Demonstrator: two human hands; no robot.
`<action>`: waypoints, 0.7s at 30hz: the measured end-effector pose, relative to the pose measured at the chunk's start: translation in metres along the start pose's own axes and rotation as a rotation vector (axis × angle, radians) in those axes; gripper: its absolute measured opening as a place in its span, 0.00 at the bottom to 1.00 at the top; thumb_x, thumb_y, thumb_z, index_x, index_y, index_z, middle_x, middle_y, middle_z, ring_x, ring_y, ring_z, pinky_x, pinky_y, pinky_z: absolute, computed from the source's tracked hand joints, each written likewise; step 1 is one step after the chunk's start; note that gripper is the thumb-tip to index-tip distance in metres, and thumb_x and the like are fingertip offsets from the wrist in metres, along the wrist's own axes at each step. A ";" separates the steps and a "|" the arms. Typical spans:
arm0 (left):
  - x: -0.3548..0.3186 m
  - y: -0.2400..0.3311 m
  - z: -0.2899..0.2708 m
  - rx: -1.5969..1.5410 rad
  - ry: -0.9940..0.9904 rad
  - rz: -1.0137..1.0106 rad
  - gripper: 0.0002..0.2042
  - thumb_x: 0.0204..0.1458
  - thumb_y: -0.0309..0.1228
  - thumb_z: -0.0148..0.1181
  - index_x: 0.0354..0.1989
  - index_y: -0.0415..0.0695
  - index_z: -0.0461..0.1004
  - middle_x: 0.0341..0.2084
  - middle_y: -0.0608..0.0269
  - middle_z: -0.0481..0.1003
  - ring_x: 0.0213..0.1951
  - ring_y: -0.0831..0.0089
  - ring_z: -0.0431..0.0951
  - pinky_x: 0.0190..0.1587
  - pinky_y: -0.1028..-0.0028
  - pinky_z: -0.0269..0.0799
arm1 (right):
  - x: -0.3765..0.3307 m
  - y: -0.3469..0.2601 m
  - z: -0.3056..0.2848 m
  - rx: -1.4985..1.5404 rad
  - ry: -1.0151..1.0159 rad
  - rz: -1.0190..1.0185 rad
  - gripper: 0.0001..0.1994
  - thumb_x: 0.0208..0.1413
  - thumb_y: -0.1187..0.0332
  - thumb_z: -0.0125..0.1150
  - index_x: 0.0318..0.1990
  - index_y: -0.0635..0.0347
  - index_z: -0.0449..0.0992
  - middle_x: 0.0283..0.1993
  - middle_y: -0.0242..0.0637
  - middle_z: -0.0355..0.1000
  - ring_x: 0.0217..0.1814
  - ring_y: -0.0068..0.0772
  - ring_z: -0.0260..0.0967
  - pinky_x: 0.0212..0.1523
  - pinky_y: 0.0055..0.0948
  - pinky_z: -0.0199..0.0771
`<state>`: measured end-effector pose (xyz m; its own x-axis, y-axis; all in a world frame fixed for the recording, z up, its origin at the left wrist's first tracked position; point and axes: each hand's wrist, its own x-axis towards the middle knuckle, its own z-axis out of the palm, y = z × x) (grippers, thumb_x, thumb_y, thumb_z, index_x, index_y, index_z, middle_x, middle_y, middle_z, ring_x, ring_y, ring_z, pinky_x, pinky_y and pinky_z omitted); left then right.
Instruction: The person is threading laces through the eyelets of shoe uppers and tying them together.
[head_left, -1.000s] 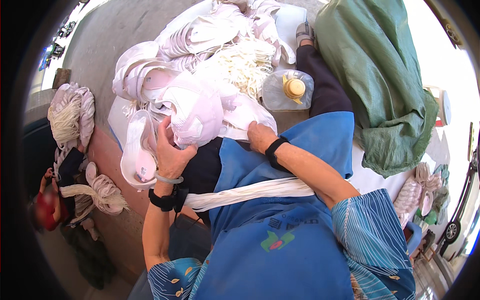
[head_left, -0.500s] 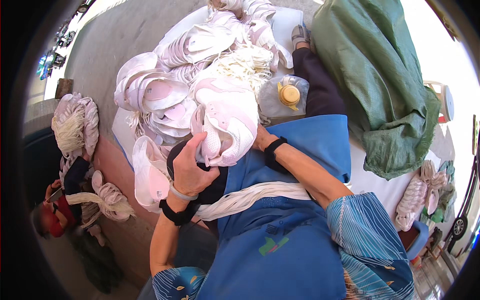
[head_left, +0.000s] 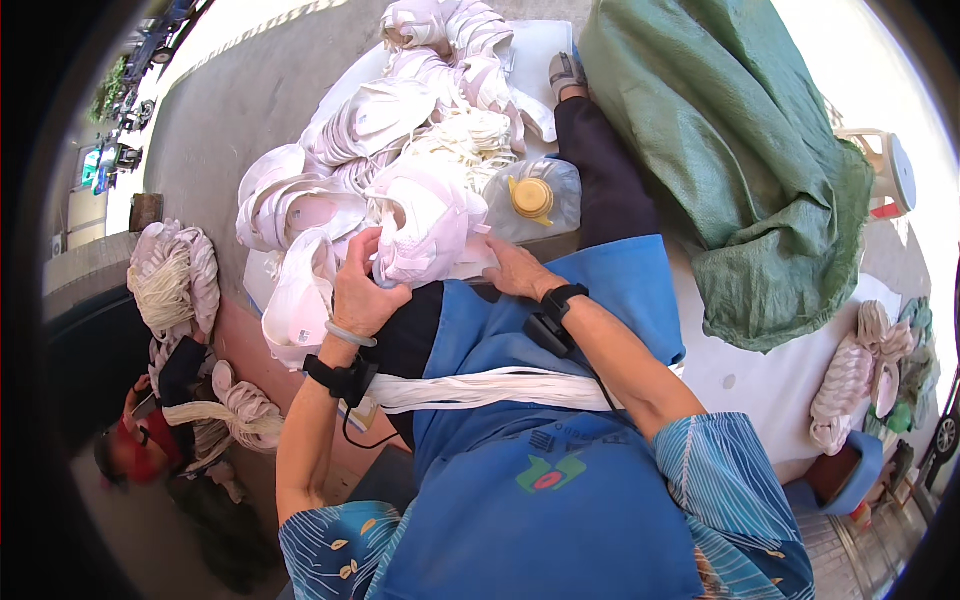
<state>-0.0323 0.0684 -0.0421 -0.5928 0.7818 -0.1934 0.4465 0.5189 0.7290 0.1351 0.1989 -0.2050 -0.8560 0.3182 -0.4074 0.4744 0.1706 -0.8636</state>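
Grey ground holds a pile of pale bands (head_left: 330,190). L hand (head_left: 362,285) & R hand (head_left: 507,268) fingers clamp one white bundle (head_left: 425,225) on lap. Best grip firm, keep loops together.

head-worn fisheye, looking steeply down, close

A white sheet (head_left: 770,390) spread on the grey pavement (head_left: 230,110) carries nearly everything. At its far left lies a heap of pale pink and white fabric bundles (head_left: 400,150), with a clear plastic jar with a yellow lid (head_left: 532,198) just right of the heap. A large green sack (head_left: 740,170) lies across the far right. Near the right edge rests another small bunch of pale bundles (head_left: 850,385). More bundles (head_left: 175,280) lie off the sheet at left.
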 end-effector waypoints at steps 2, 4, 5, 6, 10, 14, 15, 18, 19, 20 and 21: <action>0.001 0.007 0.005 0.061 -0.024 0.053 0.35 0.32 0.25 0.66 0.56 0.42 0.62 0.45 0.48 0.75 0.46 0.59 0.78 0.49 0.69 0.73 | -0.002 -0.006 -0.013 0.087 0.035 0.000 0.25 0.53 0.67 0.53 0.58 0.68 0.63 0.55 0.60 0.66 0.60 0.57 0.63 0.60 0.45 0.62; 0.002 0.015 0.014 0.178 -0.046 0.137 0.35 0.32 0.27 0.66 0.56 0.43 0.63 0.44 0.51 0.75 0.45 0.57 0.78 0.47 0.68 0.73 | -0.001 -0.009 -0.020 0.236 0.025 0.129 0.27 0.52 0.65 0.55 0.59 0.68 0.63 0.56 0.58 0.67 0.59 0.55 0.64 0.60 0.42 0.62; 0.001 0.019 0.019 0.233 -0.064 0.156 0.35 0.32 0.27 0.67 0.55 0.44 0.63 0.44 0.51 0.75 0.45 0.57 0.78 0.48 0.67 0.73 | -0.002 -0.010 -0.021 0.340 0.080 0.163 0.27 0.52 0.65 0.57 0.59 0.68 0.64 0.54 0.53 0.70 0.57 0.48 0.68 0.58 0.37 0.65; -0.005 0.021 0.018 0.294 -0.075 0.165 0.34 0.32 0.27 0.67 0.55 0.44 0.64 0.43 0.51 0.75 0.44 0.56 0.78 0.48 0.66 0.73 | -0.005 -0.018 -0.022 0.355 0.086 0.146 0.27 0.52 0.65 0.57 0.59 0.68 0.64 0.54 0.53 0.70 0.57 0.48 0.68 0.58 0.37 0.65; -0.024 0.006 0.010 0.227 -0.016 0.184 0.36 0.32 0.28 0.69 0.56 0.45 0.63 0.43 0.50 0.75 0.44 0.55 0.78 0.47 0.66 0.73 | -0.007 -0.039 -0.030 0.622 0.204 -0.117 0.21 0.52 0.67 0.60 0.54 0.64 0.70 0.48 0.40 0.74 0.48 0.34 0.72 0.49 0.29 0.71; -0.038 -0.008 0.004 0.249 -0.014 0.214 0.38 0.32 0.28 0.69 0.57 0.41 0.61 0.46 0.48 0.72 0.47 0.54 0.76 0.49 0.66 0.72 | 0.003 -0.036 -0.016 0.946 -0.128 -0.096 0.21 0.55 0.68 0.57 0.57 0.59 0.67 0.44 0.30 0.73 0.40 0.21 0.72 0.39 0.22 0.74; -0.045 -0.012 -0.002 0.268 -0.029 0.188 0.40 0.32 0.26 0.69 0.59 0.39 0.57 0.49 0.45 0.70 0.49 0.51 0.74 0.51 0.65 0.71 | 0.001 -0.043 -0.013 0.998 -0.213 -0.053 0.22 0.56 0.68 0.57 0.59 0.58 0.65 0.46 0.30 0.72 0.42 0.20 0.71 0.40 0.21 0.74; -0.061 -0.013 0.000 0.266 -0.001 0.198 0.41 0.32 0.24 0.69 0.59 0.39 0.54 0.50 0.43 0.69 0.50 0.47 0.73 0.52 0.63 0.70 | -0.005 -0.049 -0.017 1.032 -0.394 0.028 0.24 0.58 0.65 0.56 0.62 0.55 0.62 0.52 0.32 0.69 0.49 0.23 0.70 0.46 0.25 0.75; -0.066 -0.012 0.001 0.264 0.019 0.246 0.41 0.32 0.22 0.68 0.58 0.38 0.52 0.51 0.41 0.68 0.52 0.46 0.72 0.54 0.62 0.69 | -0.006 -0.052 -0.016 1.052 -0.413 0.032 0.25 0.57 0.64 0.57 0.63 0.54 0.62 0.54 0.34 0.68 0.52 0.24 0.69 0.48 0.27 0.74; -0.071 -0.016 0.002 0.270 0.028 0.263 0.40 0.32 0.22 0.68 0.57 0.38 0.53 0.54 0.41 0.66 0.53 0.47 0.71 0.54 0.63 0.69 | -0.007 -0.054 -0.015 1.071 -0.434 0.038 0.27 0.57 0.64 0.59 0.63 0.54 0.61 0.56 0.35 0.67 0.55 0.25 0.67 0.50 0.30 0.73; -0.075 -0.021 0.001 0.260 0.037 0.281 0.39 0.33 0.22 0.69 0.56 0.38 0.53 0.55 0.40 0.65 0.54 0.47 0.70 0.54 0.63 0.69 | -0.011 -0.063 -0.017 0.959 -0.413 0.051 0.29 0.55 0.64 0.62 0.63 0.58 0.61 0.58 0.37 0.65 0.56 0.26 0.66 0.54 0.30 0.70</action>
<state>0.0033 -0.0009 -0.0436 -0.4450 0.8954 0.0177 0.7473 0.3603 0.5584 0.1180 0.2005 -0.1416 -0.9288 -0.0699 -0.3639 0.3045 -0.7036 -0.6421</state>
